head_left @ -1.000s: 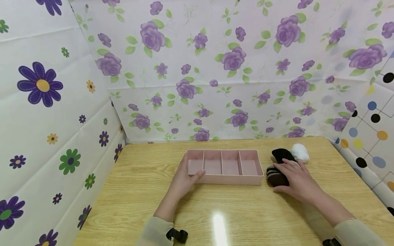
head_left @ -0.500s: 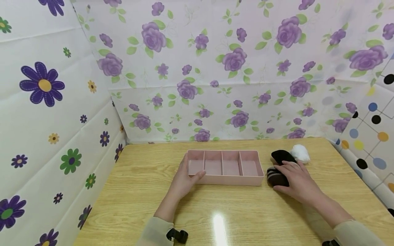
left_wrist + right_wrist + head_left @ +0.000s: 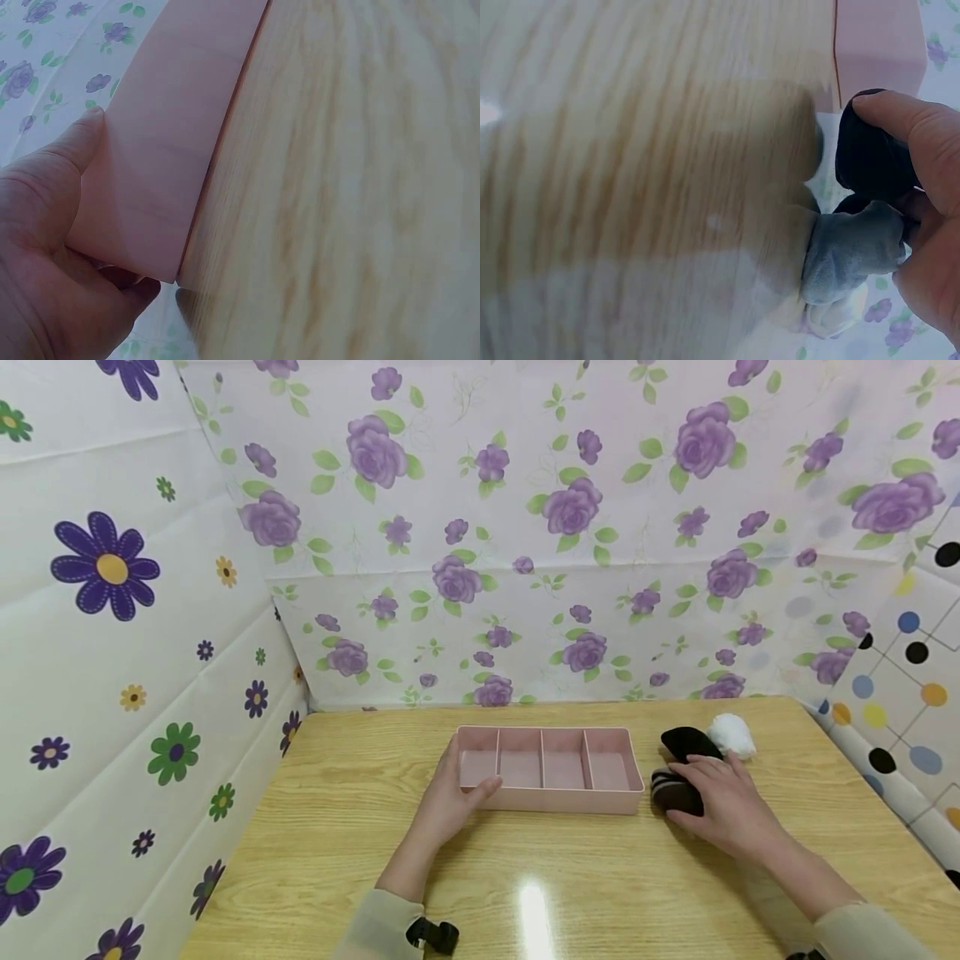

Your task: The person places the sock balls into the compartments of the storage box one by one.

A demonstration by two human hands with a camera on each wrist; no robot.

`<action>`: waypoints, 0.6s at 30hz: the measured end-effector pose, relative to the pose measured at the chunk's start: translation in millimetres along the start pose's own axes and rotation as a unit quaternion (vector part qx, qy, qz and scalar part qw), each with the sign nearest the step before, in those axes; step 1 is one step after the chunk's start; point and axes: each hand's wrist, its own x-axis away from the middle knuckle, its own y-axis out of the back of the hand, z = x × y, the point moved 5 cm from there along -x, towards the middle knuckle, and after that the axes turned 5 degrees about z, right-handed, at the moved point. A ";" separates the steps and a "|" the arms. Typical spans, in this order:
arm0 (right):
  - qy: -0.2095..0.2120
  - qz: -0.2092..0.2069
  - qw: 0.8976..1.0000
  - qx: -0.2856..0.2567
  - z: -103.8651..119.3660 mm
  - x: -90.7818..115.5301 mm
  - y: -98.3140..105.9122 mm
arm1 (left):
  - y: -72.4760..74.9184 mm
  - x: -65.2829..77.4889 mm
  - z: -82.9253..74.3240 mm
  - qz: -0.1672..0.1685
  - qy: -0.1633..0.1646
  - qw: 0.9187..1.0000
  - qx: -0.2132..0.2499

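We see the left hand [image 3: 442, 797] curled round the left end of the box [image 3: 555, 799], presumably bracing it against sliding. The right hand [image 3: 731, 806] pinches the striped sock [image 3: 672, 793] just right of the box, thumb opposing fingers for purchase. Black sock [image 3: 688, 742], grey sock [image 3: 847, 251] and white sock [image 3: 731, 735] cluster on the tabletop [image 3: 360, 777], also right of the box.

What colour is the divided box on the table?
The divided box is pale pink, clearest in the head view.

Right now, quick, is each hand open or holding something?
Left hand: holding the pink box by its left end.
Right hand: gripping the dark striped bundle.
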 end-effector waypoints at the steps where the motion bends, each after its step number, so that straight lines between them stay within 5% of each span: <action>1: 0.001 -0.005 1.000 -0.002 0.6 0.5 0.9 | 0.0 0.0 -0.1 -0.001 -0.001 1.000 0.000; 18: 0.015 -0.063 0.997 -0.034 11.5 -1.3 20.5 | 0.2 0.7 -0.6 0.001 0.002 1.000 -0.005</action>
